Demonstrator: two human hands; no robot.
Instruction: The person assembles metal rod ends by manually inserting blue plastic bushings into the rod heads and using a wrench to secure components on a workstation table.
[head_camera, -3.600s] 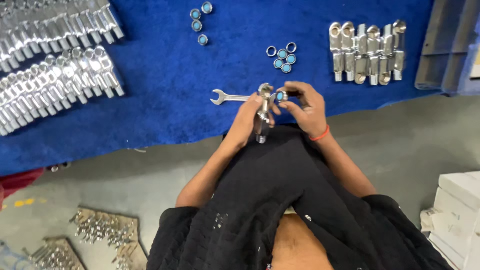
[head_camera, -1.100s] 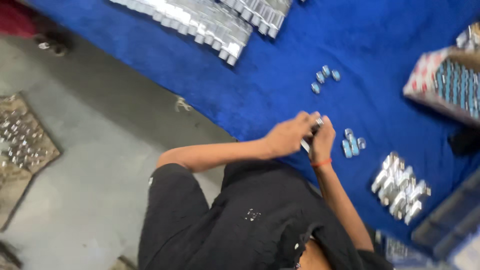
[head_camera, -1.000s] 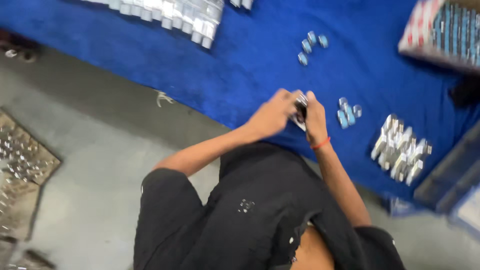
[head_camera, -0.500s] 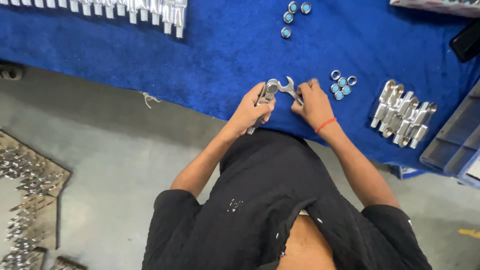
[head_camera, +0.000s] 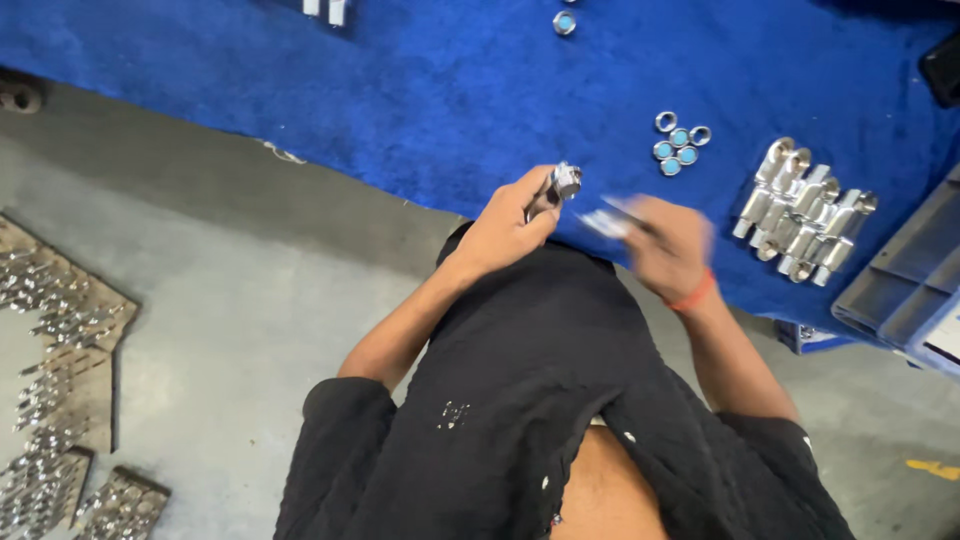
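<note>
Left hand (head_camera: 505, 225): grip closed around a small chrome fitting (head_camera: 563, 182), fingers wrapped on its body, the nut end poking out above the thumb, held over the near edge of the blue mat (head_camera: 400, 110).

Right hand (head_camera: 668, 245): motion-blurred. Grip looks closed on a thin bright tool, probably a spanner (head_camera: 605, 222), its head pointing toward the fitting but apart from it. Blur hides the exact finger hold.

Judgement on doing this well: keep the left grip firm and low on the body so the fitting cannot turn with the nut; seat the tool fully on the flats before any turn, since a half-seated jaw would slip and round the nut. Steadying the left wrist against the body looks wise.

Around: a cluster of small nuts (head_camera: 677, 147), some with blue inserts, lies on the mat just beyond the right hand. A batch of chrome fittings (head_camera: 805, 215) lies further right, next to a grey tray (head_camera: 900, 290). One lone nut (head_camera: 564, 22) sits near the mat's far edge. Metal parts on cardboard (head_camera: 55, 330) lie on the floor at left.
</note>
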